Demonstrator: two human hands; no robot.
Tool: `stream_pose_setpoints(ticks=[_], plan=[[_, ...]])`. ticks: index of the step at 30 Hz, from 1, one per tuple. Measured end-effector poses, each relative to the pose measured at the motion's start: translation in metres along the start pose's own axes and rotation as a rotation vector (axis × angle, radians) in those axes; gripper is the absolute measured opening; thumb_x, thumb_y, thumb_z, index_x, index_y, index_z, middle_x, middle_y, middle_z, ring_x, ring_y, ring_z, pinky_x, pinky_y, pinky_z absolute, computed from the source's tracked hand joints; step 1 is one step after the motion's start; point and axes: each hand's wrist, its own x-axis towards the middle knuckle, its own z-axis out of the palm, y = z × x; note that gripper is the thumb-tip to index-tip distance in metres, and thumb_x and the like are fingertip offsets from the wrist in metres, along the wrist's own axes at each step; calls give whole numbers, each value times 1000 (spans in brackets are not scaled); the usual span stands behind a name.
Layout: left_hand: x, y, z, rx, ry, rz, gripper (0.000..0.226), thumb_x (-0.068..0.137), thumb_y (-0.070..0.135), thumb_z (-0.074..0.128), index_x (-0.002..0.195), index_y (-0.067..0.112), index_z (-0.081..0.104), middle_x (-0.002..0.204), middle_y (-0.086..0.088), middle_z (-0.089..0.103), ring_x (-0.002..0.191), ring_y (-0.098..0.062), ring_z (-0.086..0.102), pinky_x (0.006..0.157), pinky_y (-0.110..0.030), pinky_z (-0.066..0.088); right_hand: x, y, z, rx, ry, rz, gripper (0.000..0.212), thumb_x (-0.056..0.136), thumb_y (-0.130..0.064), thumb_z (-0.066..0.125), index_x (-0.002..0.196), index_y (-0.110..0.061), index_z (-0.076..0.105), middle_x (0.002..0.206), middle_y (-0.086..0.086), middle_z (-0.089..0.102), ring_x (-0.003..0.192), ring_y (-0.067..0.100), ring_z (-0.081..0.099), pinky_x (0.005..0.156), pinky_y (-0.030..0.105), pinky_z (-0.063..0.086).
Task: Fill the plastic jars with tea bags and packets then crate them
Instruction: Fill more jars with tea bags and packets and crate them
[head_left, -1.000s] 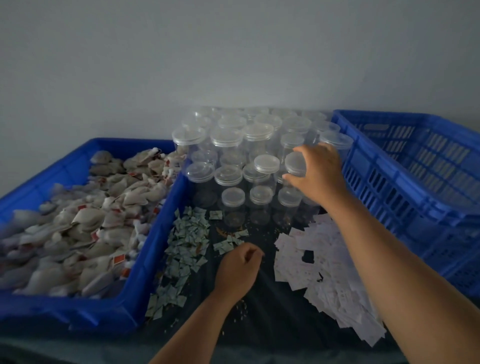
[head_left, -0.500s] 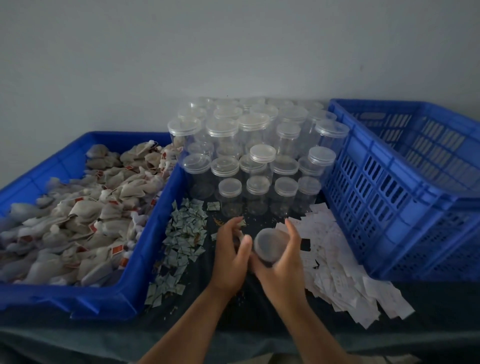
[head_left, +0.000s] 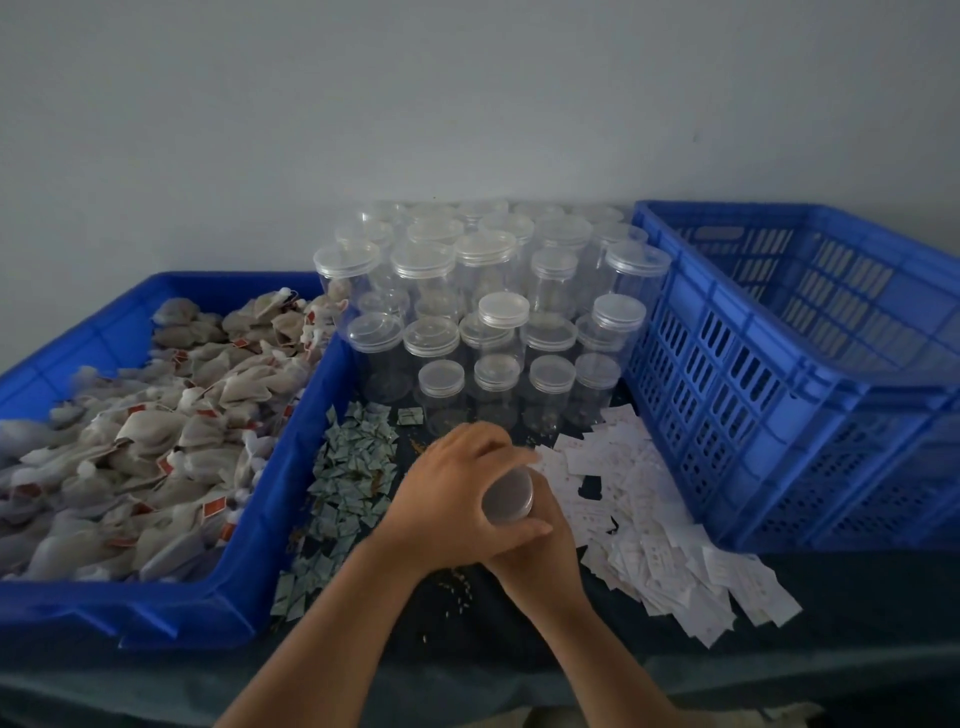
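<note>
Lower centre of frame: one small jar (head_left: 508, 498) held between both hands, tilted, its top facing me. Left hand (head_left: 451, 493) lies over it, fingers (head_left: 488, 447) curled round the far side and thumb wrapped under the rim. Right hand (head_left: 540, 558) sits below and to the right, clamped on the body. Most of the jar is hidden. The lid (head_left: 511, 488) looks still on, though I can't be sure.

Step in hand, as I judge it: opening this jar for filling. Nothing is filled or crated yet.

Supplies:
- tea bags (head_left: 156, 431) heaped in the left crate (head_left: 288, 467), left of frame
- green packets (head_left: 353, 467) loose on the desk (head_left: 519, 639), just left of my hands
- white packets (head_left: 649, 519) spread just to the right
- spare jars (head_left: 493, 312) stacked upper centre, all lidded
- right crate (head_left: 753, 415), nothing visible inside

Next move probably calls for one hand to brace the body while the other twists the lid off. The lid then needs parking within reach. One hand must come free to reach left for tea bags. Clear plastic may be slick, so a firm hold matters.
</note>
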Motion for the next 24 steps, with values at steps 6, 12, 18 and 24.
stream_pose_setpoints(ticks=[6,12,18,24], plan=[[0,23,-12,146,-40,-116,49,90,81,46,110,38,60,100,19,48,97,-4,52,72,-24,43,-5,3,-2,-121,-20,14,50,83,-56,74,130,-50,55,114,-34,61,108,-13,61,90,7,50],[8,41,-6,218,54,-431,41,103,60,36,88,28,56,81,12,55,74,-11,59,57,-28,40,-8,-3,0,-280,81,-90,49,93,-58,68,129,-26,60,107,-28,53,96,-9,50,84,9,44],[31,34,-48,278,-643,-643,89,91,82,9,149,31,53,102,-12,66,76,-27,59,82,-43,54,-15,0,3,-284,118,-193,50,77,-41,82,119,-22,62,106,-14,65,94,4,61,74,24,57],[17,26,-99,-22,-728,-322,99,75,80,73,154,66,15,150,16,46,131,-10,53,106,-39,48,-14,-3,1,-171,81,-111,61,78,-59,79,124,-24,59,108,-19,62,90,0,61,70,23,55]])
